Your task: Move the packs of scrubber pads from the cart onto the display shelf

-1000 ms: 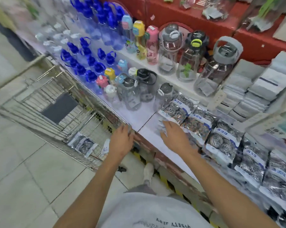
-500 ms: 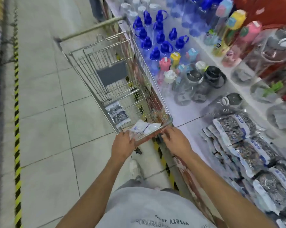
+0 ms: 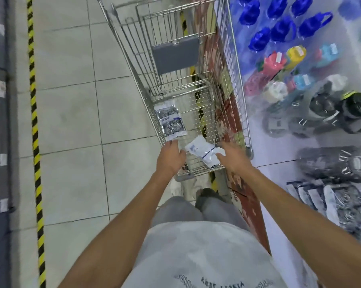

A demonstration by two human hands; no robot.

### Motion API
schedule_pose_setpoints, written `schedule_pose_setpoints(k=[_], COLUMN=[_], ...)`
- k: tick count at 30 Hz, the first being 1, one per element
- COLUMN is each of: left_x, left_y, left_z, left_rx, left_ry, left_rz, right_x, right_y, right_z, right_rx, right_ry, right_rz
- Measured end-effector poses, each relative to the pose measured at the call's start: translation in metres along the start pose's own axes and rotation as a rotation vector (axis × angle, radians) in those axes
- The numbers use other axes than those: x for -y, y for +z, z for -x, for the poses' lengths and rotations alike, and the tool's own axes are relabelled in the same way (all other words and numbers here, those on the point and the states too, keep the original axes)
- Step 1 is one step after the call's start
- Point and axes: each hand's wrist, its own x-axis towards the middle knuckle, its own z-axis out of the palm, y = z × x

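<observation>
Two packs of scrubber pads lie in the near end of the wire cart point(image 3: 235, 84). One pack point(image 3: 170, 121) is face up at the left side. The other pack point(image 3: 203, 151) shows its white back and lies near the front rim. My left hand point(image 3: 170, 160) reaches into the cart with its fingertips at the lower edge of the face-up pack. My right hand point(image 3: 233, 157) reaches in with straight fingers and its thumb touching the white pack's right edge. Several packs point(image 3: 341, 204) lie on the display shelf point(image 3: 277, 169) at the right.
The cart stands tight against the shelf's red front point(image 3: 246, 196). Blue-lidded and coloured bottles point(image 3: 283, 30) and dark clear jugs point(image 3: 329, 113) fill the shelf further along. Tiled floor lies left of the cart, with a yellow-black stripe point(image 3: 35, 129).
My right hand left the packs on the shelf and came over to the cart. Both hands went from the cart's near rim down into the basket toward the two packs.
</observation>
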Motion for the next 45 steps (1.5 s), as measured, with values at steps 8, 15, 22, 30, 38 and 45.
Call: schedule_pose_setpoints(k=[8, 15, 22, 30, 38, 45], left_x=[-0.009, 0.028, 0.071, 0.090, 0.097, 0.102], left_y=[0.007, 0.045, 0.085, 0.105, 0.105, 0.112], left_z=[-0.086, -0.163, -0.236, -0.268, -0.291, -0.316], left_rx=[0.026, 0.044, 0.021, -0.008, -0.032, -0.029], left_ry=[-0.220, -0.489, -0.642, -0.658, -0.681, -0.701], left_rz=[0.123, 0.260, 0.335, 0.405, 0.397, 0.397], right_x=[-0.034, -0.066, -0.084, -0.091, -0.089, -0.074], right_y=[0.013, 0.054, 0.098, 0.086, 0.071, 0.072], right_z=[-0.110, -0.186, -0.235, -0.251, -0.261, -0.267], right_rx=[0.242, 0.416, 0.555, 0.705, 0.841, 0.653], right_ry=[0.064, 0.178, 0.299, 0.345, 0.493, 0.515], right_rz=[-0.039, -0.122, -0.256, -0.644, -1.181, -1.541])
